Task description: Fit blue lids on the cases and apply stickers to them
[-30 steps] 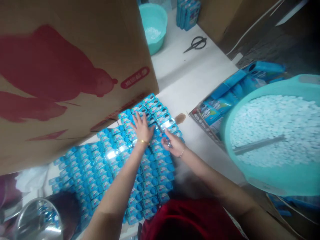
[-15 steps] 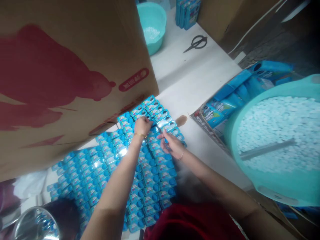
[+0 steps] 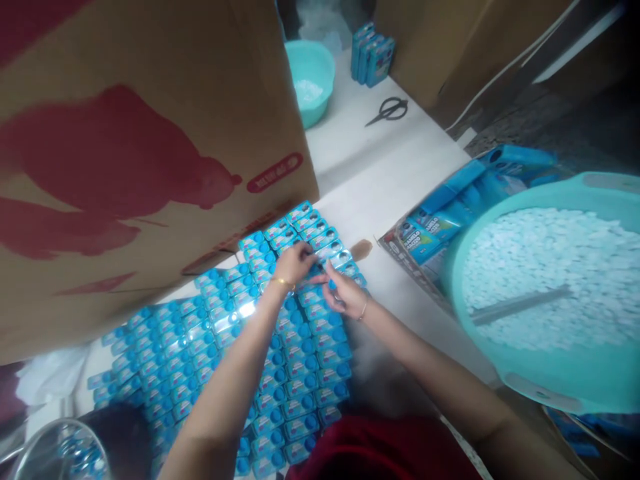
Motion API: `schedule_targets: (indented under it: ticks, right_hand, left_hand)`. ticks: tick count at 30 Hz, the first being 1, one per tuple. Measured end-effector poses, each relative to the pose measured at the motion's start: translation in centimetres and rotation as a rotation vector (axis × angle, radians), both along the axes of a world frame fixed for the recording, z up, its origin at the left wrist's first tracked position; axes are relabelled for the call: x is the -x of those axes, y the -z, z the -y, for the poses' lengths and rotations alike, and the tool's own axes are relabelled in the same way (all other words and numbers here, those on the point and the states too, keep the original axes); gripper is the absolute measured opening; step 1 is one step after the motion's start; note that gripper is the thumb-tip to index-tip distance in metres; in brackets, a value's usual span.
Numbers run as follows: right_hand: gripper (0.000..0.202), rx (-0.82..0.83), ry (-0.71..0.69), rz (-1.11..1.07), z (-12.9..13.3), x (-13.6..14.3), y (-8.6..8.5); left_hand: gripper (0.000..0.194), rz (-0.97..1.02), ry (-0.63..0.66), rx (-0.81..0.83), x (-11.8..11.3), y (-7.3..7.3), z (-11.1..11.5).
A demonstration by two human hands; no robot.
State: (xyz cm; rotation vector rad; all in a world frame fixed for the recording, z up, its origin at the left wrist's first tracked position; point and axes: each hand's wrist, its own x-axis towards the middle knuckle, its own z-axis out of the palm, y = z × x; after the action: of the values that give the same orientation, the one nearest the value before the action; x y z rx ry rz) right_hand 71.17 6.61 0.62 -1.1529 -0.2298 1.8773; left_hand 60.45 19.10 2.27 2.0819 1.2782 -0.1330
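Many small blue packs [image 3: 300,405] stand packed in rows on the white table. Those nearer me have a round blue cap at one end, while the far ones [image 3: 325,239] show a dark round opening there. Over the far rows, my left hand [image 3: 291,265] has its fingers bent down onto a pack; whatever they pinch is hidden. My right hand [image 3: 349,295] is close beside it, palm turned up and fingers curled. A small blue piece, looking like a cap, shows between its thumb and fingers.
A big cardboard box [image 3: 200,87] rises at left. To the right, a turquoise tub [image 3: 530,383] of white pellets holds a grey strip [image 3: 520,305], beside a carton of blue packets [image 3: 433,227]. Scissors [image 3: 390,110] and a smaller bowl [image 3: 320,67] lie farther back. Bottom left stands a shiny container [image 3: 37,447].
The view has tilted and shifted slightly. My left hand has moved a little right, closer to my right hand, over the far packs. My right hand stays almost in place.
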Motion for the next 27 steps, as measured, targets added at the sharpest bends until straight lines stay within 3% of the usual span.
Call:
schedule_targets:
  ticks: [3,7,10,12,16,20,24,27]
  right_hand:
    - [0.069,0.013,0.008,0.056,-0.6,0.5,0.1]
    - [0.065,0.049,0.029,0.056,-1.9,1.9,0.0]
    - [0.061,0.071,0.118,-0.028,-2.4,2.3,-0.1]
    - [0.056,0.092,0.183,-0.103,-2.5,2.2,-0.2]
    - [0.037,0.136,0.26,-0.241,-2.0,1.7,0.1]
    - [0.023,0.085,0.272,-0.303,-1.3,1.4,0.6]
    - [0.032,0.004,0.221,-0.21,-0.9,1.3,0.9]
    - [0.039,-0.035,0.112,-0.034,-0.9,1.3,1.0]
  left_hand:
    - [0.014,0.366,0.125,0.167,1.0,-1.0,3.0]
    - [0.011,0.417,-0.061,0.099,1.5,-0.6,3.7]
    - [0.006,0.306,-0.21,0.04,1.3,0.7,1.1]
    - [0.005,0.123,-0.268,-0.103,1.1,1.5,-0.9]
    - [0.013,-0.208,-0.244,-0.258,0.2,2.5,-4.0]
    - [0.014,-0.419,-0.157,-0.082,-0.5,2.6,-6.6]
    - [0.027,-0.484,-0.043,0.235,-0.4,2.8,-9.8]
    - [0.034,-0.542,-0.016,0.273,-0.5,3.2,-11.5]
